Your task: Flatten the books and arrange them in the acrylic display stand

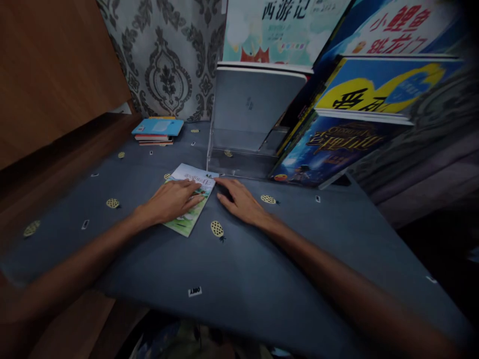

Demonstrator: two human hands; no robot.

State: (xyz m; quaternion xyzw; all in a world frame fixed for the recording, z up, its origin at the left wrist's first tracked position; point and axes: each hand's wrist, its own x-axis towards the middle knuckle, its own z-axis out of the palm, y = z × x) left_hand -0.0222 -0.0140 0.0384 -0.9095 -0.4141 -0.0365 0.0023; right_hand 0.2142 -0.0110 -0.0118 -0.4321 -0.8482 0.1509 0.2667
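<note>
Had the left hand [175,199] laid palm down across one thin booklet [187,223], loosely spread and gripping nothing, and the right hand [237,199] set open beside the right edge, with thumb and forefinger apart, likewise without a grip. Could not tell a touch from a slight gap between right forefinger and upper right corner. Seemed busy with steadying and squaring the booklet, flat on the table [254,259] just in front of a clear stand [239,166]. Judging by the pose, seemed to call next for light pressure from the left and a right fingertip worked under the free edge, without creasing the cover. Counted two bare hands and a single booklet, slanted, partly hidden beneath the left one. Counted, farther out across the table's surface, eight printed pineapples [217,228], including one visible through the stand. Found one stack of books [157,137] at the back left, topped by a blue cover, with at least three volumes but too blurred for a sure count. Made out one grey-covered item [249,107] upright in the stand, one teal-covered book [269,32] above it, and three more front-facing books to the right: a blue-and-white book [404,30] on top, a blue-and-yellow book [381,89] between, a dark blue book [337,147] below. Could not count any copies behind. Saw beyond these one patterned backdrop [166,75] and, at the left, one wooden panel [56,75].
</note>
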